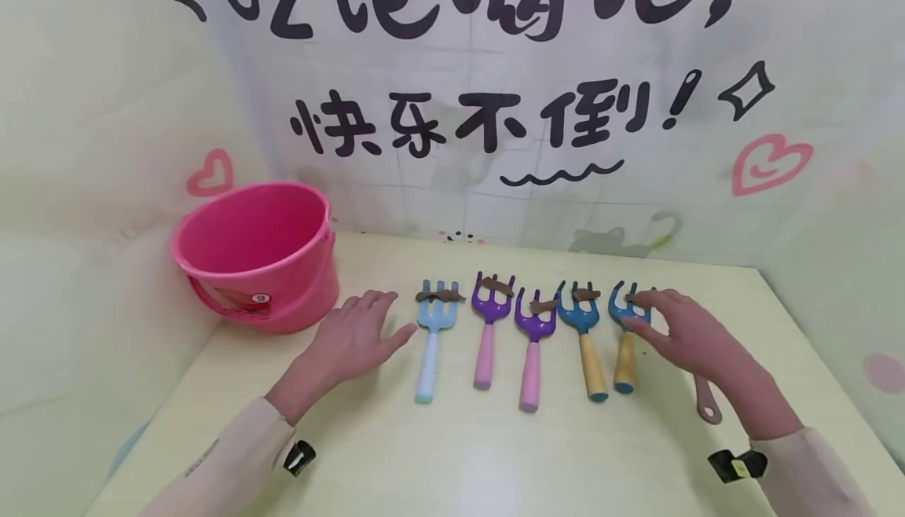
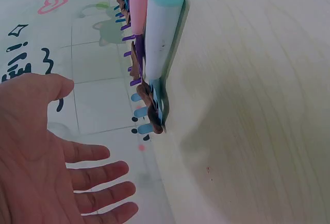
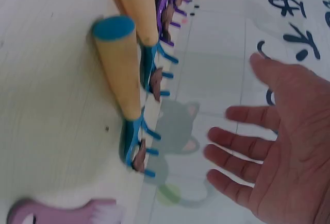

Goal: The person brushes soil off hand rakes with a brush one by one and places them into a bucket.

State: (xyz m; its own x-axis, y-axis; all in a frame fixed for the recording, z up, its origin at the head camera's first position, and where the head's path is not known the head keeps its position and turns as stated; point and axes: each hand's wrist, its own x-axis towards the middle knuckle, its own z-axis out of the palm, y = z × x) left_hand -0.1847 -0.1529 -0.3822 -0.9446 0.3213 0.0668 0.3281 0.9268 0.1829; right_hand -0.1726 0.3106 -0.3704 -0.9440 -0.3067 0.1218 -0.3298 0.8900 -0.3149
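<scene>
My left hand (image 1: 357, 336) hovers between the pink bucket and a light blue hand fork (image 1: 427, 364), fingers spread and holding nothing. Two purple hand forks with pink handles, one at the left (image 1: 484, 356) and one beside it (image 1: 529, 375), lie mid-row. To their right are two blue forks with wooden handles, the inner one (image 1: 592, 368) and the outer one (image 1: 625, 364). Over the outer fork's tines reaches my right hand (image 1: 689, 336), its fingers loose and apart from it in the right wrist view. Brown pieces (image 1: 440, 295) lie across the tines.
An upright pink bucket (image 1: 311, 297) stands at the table's back left. Partly under my right forearm lies a mauve handle (image 1: 707, 403) with a hole; white bristles show at its end in the right wrist view. A printed cloth (image 1: 424, 210) hangs behind the table.
</scene>
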